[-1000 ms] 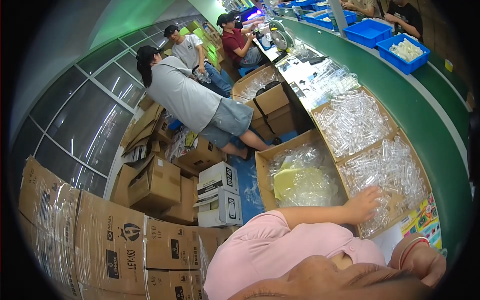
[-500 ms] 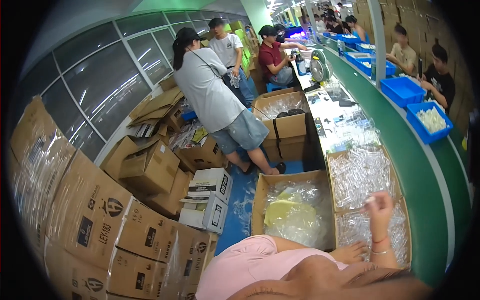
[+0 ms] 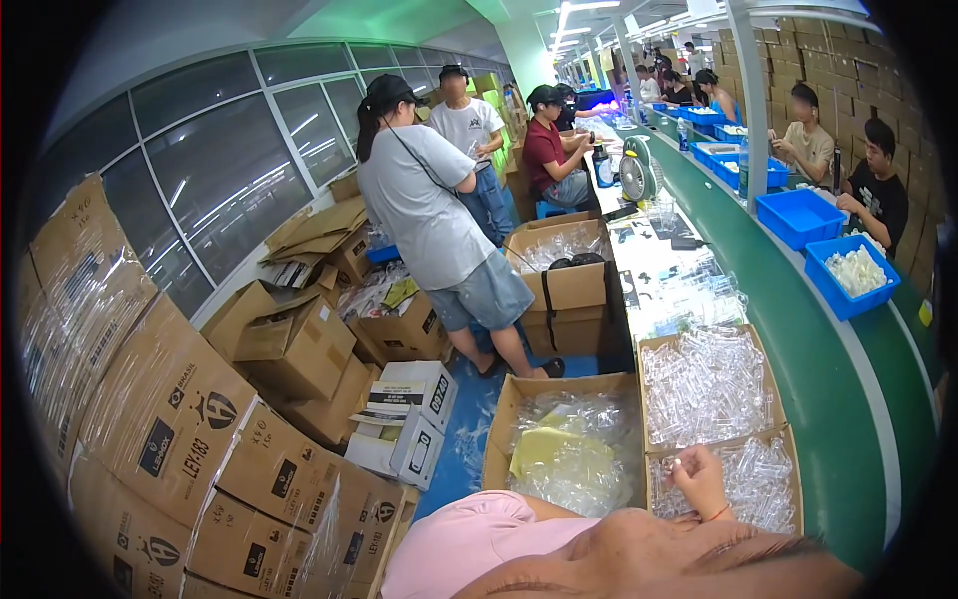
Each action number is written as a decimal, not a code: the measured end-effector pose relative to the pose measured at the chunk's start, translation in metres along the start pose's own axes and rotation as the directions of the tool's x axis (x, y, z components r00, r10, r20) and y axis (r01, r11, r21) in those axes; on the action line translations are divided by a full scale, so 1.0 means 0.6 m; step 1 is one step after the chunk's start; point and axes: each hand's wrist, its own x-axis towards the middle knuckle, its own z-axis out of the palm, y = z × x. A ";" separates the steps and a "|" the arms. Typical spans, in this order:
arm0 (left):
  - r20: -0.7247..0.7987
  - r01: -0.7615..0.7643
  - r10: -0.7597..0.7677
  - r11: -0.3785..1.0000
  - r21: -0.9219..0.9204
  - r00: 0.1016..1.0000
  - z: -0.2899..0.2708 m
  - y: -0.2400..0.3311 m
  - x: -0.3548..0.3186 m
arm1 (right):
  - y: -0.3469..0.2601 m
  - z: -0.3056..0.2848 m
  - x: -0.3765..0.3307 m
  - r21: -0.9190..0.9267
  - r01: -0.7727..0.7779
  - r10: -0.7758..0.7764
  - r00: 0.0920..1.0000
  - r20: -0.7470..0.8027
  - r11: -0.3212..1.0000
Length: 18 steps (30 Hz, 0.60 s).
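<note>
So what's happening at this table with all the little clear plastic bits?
A person in a pink sleeve reaches one hand into a cardboard tray full of small clear plastic pieces, fingers curled among them. Which hand it is cannot be told, and the other is out of sight. A second tray of the same pieces sits just beyond, and an open box lined with a plastic bag stands beside it. Other workers sit along the green belt with blue bins.
</note>
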 end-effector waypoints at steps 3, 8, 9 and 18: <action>0.004 -0.014 0.014 1.000 -0.006 1.000 0.004 0.003 -0.003 | 0.014 -0.003 -0.005 -0.274 0.125 -0.120 0.992 0.036 0.954; -0.001 -0.011 0.011 0.999 -0.030 1.000 0.008 0.012 -0.015 | -0.024 0.011 -0.017 -0.361 0.119 -0.087 0.991 0.103 0.925; -0.002 -0.014 0.014 0.999 -0.031 1.000 0.009 0.016 -0.015 | -0.025 0.011 -0.020 -0.371 0.131 -0.087 0.987 0.134 0.919; -0.032 -0.028 0.026 0.999 -0.044 0.999 0.017 0.031 -0.009 | -0.050 0.019 -0.031 -0.417 0.190 -0.113 0.973 0.201 0.889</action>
